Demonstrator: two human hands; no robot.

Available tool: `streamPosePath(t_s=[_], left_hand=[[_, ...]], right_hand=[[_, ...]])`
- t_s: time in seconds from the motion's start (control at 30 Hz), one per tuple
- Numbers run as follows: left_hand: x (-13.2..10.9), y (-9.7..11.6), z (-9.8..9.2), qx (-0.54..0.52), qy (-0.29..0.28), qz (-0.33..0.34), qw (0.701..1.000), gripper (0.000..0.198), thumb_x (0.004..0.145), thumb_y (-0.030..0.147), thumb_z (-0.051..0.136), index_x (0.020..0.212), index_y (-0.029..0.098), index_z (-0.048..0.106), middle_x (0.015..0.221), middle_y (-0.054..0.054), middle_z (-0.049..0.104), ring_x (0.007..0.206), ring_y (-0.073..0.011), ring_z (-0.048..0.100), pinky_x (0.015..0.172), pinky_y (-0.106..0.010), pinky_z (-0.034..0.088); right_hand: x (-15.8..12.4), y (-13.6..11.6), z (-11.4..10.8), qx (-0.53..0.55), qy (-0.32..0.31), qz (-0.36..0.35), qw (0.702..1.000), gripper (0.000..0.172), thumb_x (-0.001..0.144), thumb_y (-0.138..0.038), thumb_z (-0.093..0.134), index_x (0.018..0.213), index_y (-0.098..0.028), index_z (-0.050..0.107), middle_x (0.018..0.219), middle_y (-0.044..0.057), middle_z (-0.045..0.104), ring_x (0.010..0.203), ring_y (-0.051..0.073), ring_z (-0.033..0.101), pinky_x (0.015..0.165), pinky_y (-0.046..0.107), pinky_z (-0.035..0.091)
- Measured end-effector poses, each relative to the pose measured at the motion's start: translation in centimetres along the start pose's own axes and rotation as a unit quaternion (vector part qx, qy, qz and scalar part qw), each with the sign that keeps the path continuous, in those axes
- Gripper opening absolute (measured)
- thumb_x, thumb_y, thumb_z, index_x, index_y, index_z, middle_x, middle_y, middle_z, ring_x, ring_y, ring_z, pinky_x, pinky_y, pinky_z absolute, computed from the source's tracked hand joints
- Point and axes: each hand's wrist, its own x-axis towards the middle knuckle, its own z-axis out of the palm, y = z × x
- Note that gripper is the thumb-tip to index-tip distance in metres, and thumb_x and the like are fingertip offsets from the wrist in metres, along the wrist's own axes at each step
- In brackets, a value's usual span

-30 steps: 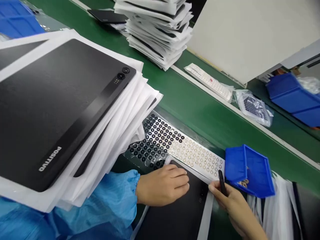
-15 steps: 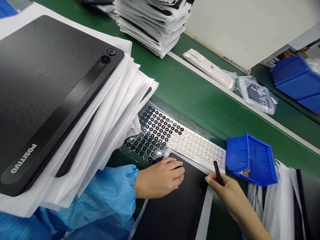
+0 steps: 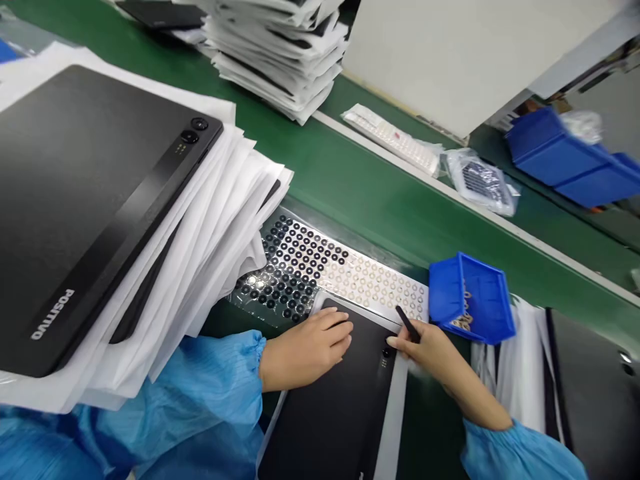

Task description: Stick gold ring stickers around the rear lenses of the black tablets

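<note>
Atop matte blk tablet [image 3: 330, 400], L hand [image 3: 307, 350] w/ puckered cuff [image 3: 259, 347]

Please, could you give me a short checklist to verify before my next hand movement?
1. Left hand resting on the flat black tablet panel: ok.
2. Slim black stick-like tool in the right hand: ok.
3. Panel's upper right corner fully visible: not ok, right fingers partly cover it.
4. Tool's lower end touching the panel: cannot tell, hidden by the hand.
5. Black ring-shaped pieces available on their sheet: ok, many remain.
6. Small tan rings inside the open blue plastic bin: ok.
</note>
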Motion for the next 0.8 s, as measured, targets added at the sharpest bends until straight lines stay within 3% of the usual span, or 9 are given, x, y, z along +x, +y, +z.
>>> streamPosePath(t_s=[0.1, 0.2, 0.33, 0.43, 0.5, 0.6, 0.7, 0.8], left_hand=[[0.1, 0.3, 0.1, 0.011, 0.000, 0.002, 1.000, 0.025, 0.091, 0.011, 0.048, 0.112, 0.006, 0.060, 0.120, -0.012, 0.059, 0.119, -0.0273, 0.049, 0.107, -0.043, 0.037], [0.1, 0.5, 0.4, 0.027, -0.002, -0.001, 1.000, 0.025, 0.092, 0.009, 0.046, 0.113, 0.008, 0.060, 0.122, -0.011, 0.059, 0.121, -0.0261, 0.048, 0.107, -0.042, 0.038], [-0.2, 1.3, 0.4, 0.052, -0.010, -0.020, 0.998, 0.026, 0.092, 0.008, 0.044, 0.114, 0.008, 0.059, 0.124, -0.011, 0.059, 0.122, -0.0256, 0.047, 0.106, -0.043, 0.039], [0.4, 2.5, -0.2, 0.083, -0.021, -0.037, 0.996, 0.025, 0.093, 0.008, 0.044, 0.112, 0.008, 0.059, 0.122, -0.013, 0.059, 0.118, -0.0262, 0.049, 0.102, -0.045, 0.041], [1.8, 3.4, -0.7, 0.101, -0.053, -0.067, 0.991, 0.020, 0.092, 0.008, 0.045, 0.103, 0.009, 0.062, 0.113, -0.013, 0.062, 0.106, -0.0256, 0.055, 0.093, -0.045, 0.045], [5.0, 4.3, -0.5, 0.054, -0.117, -0.123, 0.984, 0.013, 0.091, 0.010, 0.050, 0.090, 0.013, 0.063, 0.094, -0.007, 0.063, 0.087, -0.0202, 0.058, 0.078, -0.035, 0.049], [8.5, 4.2, 0.8, -0.038, -0.143, -0.156, 0.977, 0.010, 0.092, 0.012, 0.052, 0.092, 0.014, 0.062, 0.090, -0.003, 0.061, 0.086, -0.0156, 0.058, 0.077, -0.025, 0.048], [10.7, 3.7, 2.1, -0.062, -0.166, -0.155, 0.972, 0.007, 0.090, 0.011, 0.056, 0.088, 0.014, 0.061, 0.088, -0.002, 0.062, 0.085, -0.0143, 0.059, 0.079, -0.023, 0.047]], right_hand=[[-0.3, 0.3, 0.0, 0.010, 0.020, -0.048, 0.999, 0.020, 0.058, -0.034, 0.063, 0.050, -0.021, 0.051, 0.045, -0.002, 0.052, 0.047, 0.013, 0.045, 0.050, 0.026, 0.037], [-1.2, 1.4, 0.7, 0.032, 0.063, -0.097, 0.993, 0.017, 0.063, -0.037, 0.061, 0.065, -0.020, 0.057, 0.052, -0.003, 0.051, 0.049, 0.015, 0.048, 0.050, 0.027, 0.041], [-3.1, 3.5, 2.4, 0.056, 0.139, -0.156, 0.976, 0.034, 0.078, -0.039, 0.048, 0.098, -0.017, 0.064, 0.070, 0.003, 0.058, 0.064, 0.019, 0.057, 0.065, 0.032, 0.049], [-4.8, 5.5, 4.1, 0.018, 0.176, -0.236, 0.955, 0.041, 0.081, -0.022, 0.042, 0.117, -0.022, 0.062, 0.092, 0.007, 0.060, 0.082, 0.020, 0.062, 0.070, 0.030, 0.052], [-5.7, 7.0, 5.2, -0.048, 0.202, -0.289, 0.935, 0.054, 0.078, -0.009, 0.039, 0.126, -0.028, 0.057, 0.105, 0.007, 0.058, 0.085, 0.017, 0.063, 0.066, 0.025, 0.053], [-6.4, 8.5, 6.6, -0.131, 0.236, -0.313, 0.910, 0.069, 0.074, 0.001, 0.035, 0.133, -0.033, 0.050, 0.117, 0.007, 0.055, 0.079, 0.014, 0.063, 0.057, 0.021, 0.053], [-6.5, 8.8, 7.3, -0.175, 0.287, -0.319, 0.886, 0.075, 0.072, 0.004, 0.031, 0.135, -0.034, 0.045, 0.117, 0.008, 0.056, 0.084, 0.016, 0.064, 0.056, 0.021, 0.054], [-6.5, 8.2, 7.4, -0.191, 0.343, -0.333, 0.857, 0.075, 0.073, 0.005, 0.030, 0.136, -0.034, 0.044, 0.113, 0.009, 0.059, 0.088, 0.019, 0.065, 0.057, 0.023, 0.055]])
